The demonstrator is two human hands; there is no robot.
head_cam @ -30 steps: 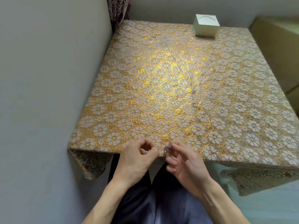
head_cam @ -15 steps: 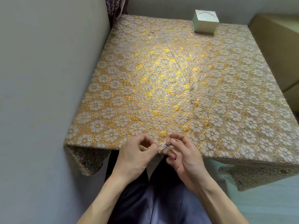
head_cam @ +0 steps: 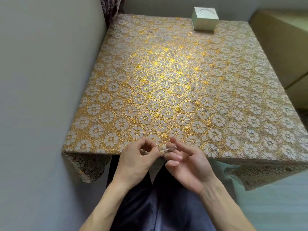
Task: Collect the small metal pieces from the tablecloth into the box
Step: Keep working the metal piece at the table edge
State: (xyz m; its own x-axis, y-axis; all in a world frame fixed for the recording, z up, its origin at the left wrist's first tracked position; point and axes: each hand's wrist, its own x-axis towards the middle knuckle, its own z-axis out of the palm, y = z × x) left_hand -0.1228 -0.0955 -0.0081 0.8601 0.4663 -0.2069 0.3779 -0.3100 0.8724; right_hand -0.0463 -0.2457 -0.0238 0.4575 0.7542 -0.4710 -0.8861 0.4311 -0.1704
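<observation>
Just now the right hand has fanned its upper fingers straight, while the left hand pinches one end of a small metal piece; whether the right grips the other end I cannot tell. Pickup seems the step in hand, at the bench edge farthest from the box; next comes a secure one-handed hold and a long carry to that box.
</observation>
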